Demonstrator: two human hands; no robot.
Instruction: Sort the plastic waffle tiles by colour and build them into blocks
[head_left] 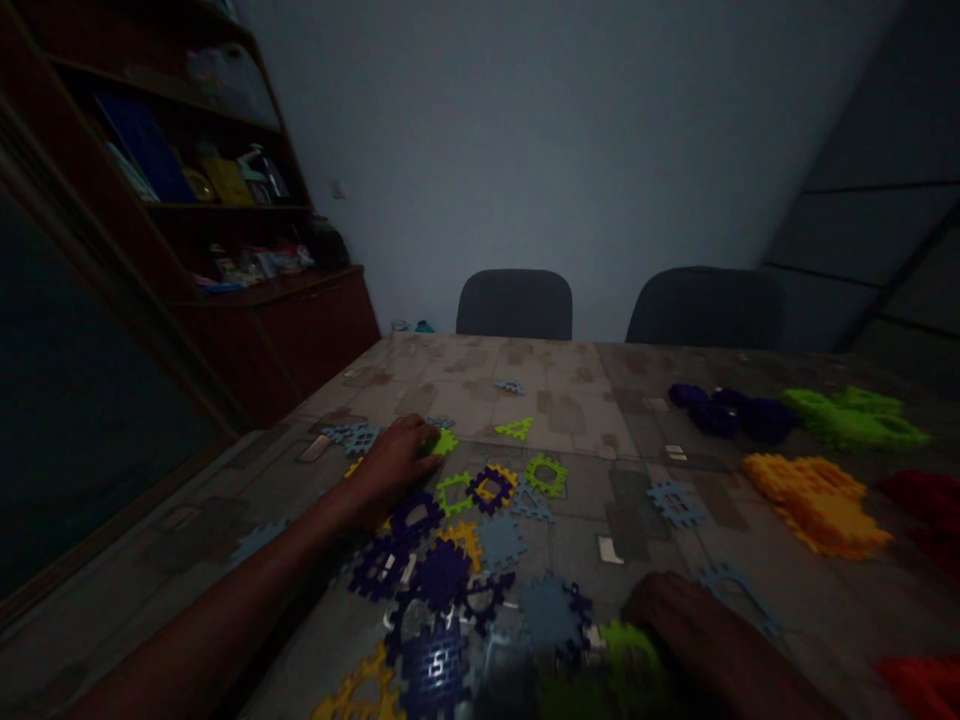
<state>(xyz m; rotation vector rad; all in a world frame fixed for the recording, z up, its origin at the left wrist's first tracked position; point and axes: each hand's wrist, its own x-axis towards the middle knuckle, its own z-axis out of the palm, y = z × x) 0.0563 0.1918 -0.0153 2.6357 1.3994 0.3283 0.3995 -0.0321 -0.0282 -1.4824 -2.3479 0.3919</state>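
My left hand [394, 458] reaches forward over the table [570, 400] and rests among scattered flat toothed plastic tiles, its fingertips curled on a bright green tile [442, 441]. My right hand [679, 612] lies knuckles up near the front edge, next to a green tile [630, 645] and a grey-blue one [551, 612]; its fingers are tucked under and dim. Purple [442, 575], yellow and green tiles lie loose between the two hands.
Sorted heaps stand at the right: purple [724, 410], green [855, 418], yellow [817, 500], red [926, 500]. Two dark chairs [514, 303] face me across the table. A wooden shelf cabinet [225, 230] fills the left wall. The room is dim.
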